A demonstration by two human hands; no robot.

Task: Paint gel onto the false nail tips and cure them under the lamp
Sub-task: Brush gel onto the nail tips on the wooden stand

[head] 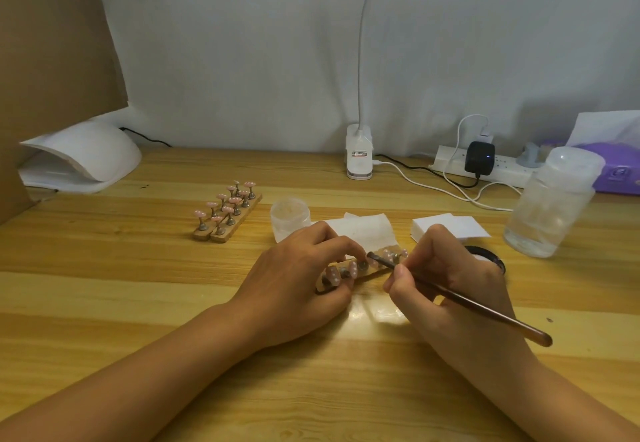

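On the light wooden table [138, 289], near the middle, the left hand [304, 279] curls its fingers over a pale narrow strip holder [369, 273] and grips it at its left end, thumb on the near side. The strip lies flat on the table, running from near left to far right, and carries a row of small pink false nail tips with white dots [333, 273] on short metal stands. The right hand [450, 289] pinches a slim brush with a glossy brown handle [485, 306] between thumb and fingers, pen-fashion; the brush head sits over the tips in the middle of the strip, just beside the left fingertips, though whether it touches one cannot be told. Farther back and to the left stand two more wooden strips of pink nail tips [227, 215], side by side and touching. At the far left rests a white dome-shaped curing lamp [86, 157], well apart from the hands. Just beyond the left hand are a small translucent jar [289, 215] and a white paper wipe [367, 228]; a stack of white pads [450, 228] lies beyond the right hand, with a black ring-shaped lid [488, 255] beside it. A clear plastic bottle [554, 206] stands at the right.
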